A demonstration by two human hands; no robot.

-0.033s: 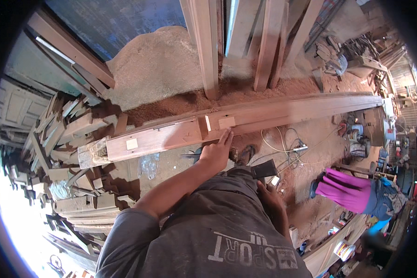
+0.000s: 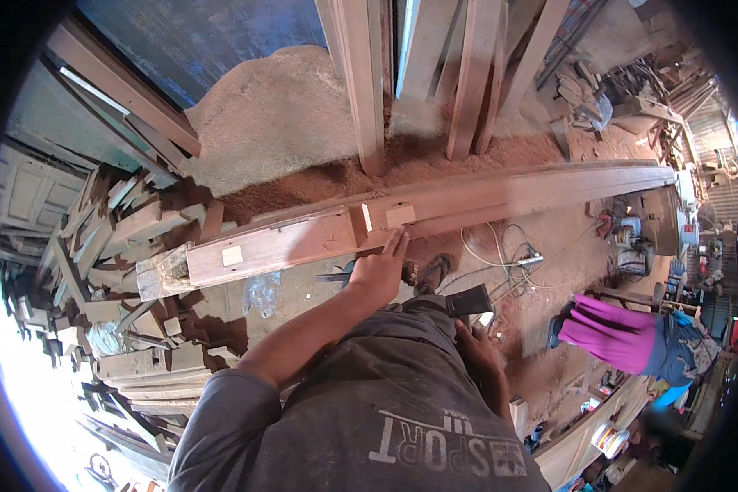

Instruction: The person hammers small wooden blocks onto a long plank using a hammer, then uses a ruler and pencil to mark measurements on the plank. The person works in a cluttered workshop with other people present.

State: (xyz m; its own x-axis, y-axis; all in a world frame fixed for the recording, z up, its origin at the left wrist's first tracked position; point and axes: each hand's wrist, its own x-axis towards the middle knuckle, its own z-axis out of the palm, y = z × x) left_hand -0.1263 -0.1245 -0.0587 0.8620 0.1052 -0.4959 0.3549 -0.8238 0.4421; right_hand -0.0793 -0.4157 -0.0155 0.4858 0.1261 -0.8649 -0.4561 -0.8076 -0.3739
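Observation:
A long reddish wooden beam [image 2: 291, 242] crosses in front of me, with pale square patches and a notch in its upper face. My left hand [image 2: 377, 272] is at its near edge, index and middle fingers stretched onto the wood just below the pale rectangular patch [image 2: 400, 216]. The other fingers are curled; a thin dark tool [image 2: 330, 277] sticks out to the left beside them, its grip hidden. By my waist my right hand [image 2: 480, 353] is closed around what looks like a mallet, its black block head [image 2: 468, 301] showing above the fingers and its handle hidden.
Offcuts [image 2: 139, 221] are heaped at the left. Upright boards [image 2: 476, 82] stand beyond the beam, over reddish sawdust. Pale cables [image 2: 512, 262] and a power strip lie on the floor at right, near a machine [image 2: 631, 246]. A person in purple [image 2: 611, 328] bends at far right.
My left hand and the beam appear shifted very slightly left in the view. Both hands keep the same hold and pose.

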